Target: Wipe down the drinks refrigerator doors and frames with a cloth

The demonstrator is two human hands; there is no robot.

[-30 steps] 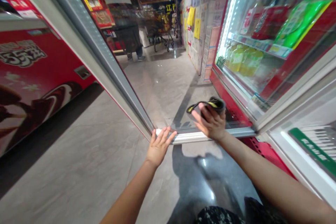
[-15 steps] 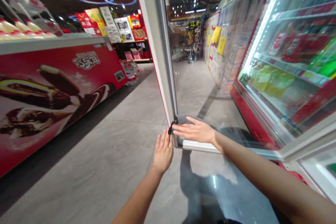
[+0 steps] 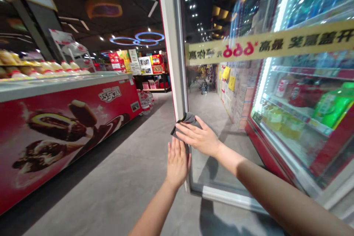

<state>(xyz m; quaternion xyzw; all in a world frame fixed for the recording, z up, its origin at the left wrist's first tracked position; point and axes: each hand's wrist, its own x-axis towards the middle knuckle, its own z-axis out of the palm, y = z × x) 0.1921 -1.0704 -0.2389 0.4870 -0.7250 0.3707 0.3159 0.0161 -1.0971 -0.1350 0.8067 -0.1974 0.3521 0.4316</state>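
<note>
1. Over on the far left, a red chest freezer [image 3: 69,118] runs along the aisle, with a row of packaged goods on top.
2. The left hand [image 3: 177,164] is upright and flat, fingers together, right at the white frame [image 3: 174,62] of a glass door [image 3: 212,155].
3. Just above those fingertips, a grey cloth [image 3: 186,123] is bunched against that frame.
4. The right hand [image 3: 197,136] lies flat across the cloth, fingers lightly spread, pressing rather than pinching.
5. Farther right stands a drinks cooler [image 3: 301,118], bottles on its shelves.
</note>
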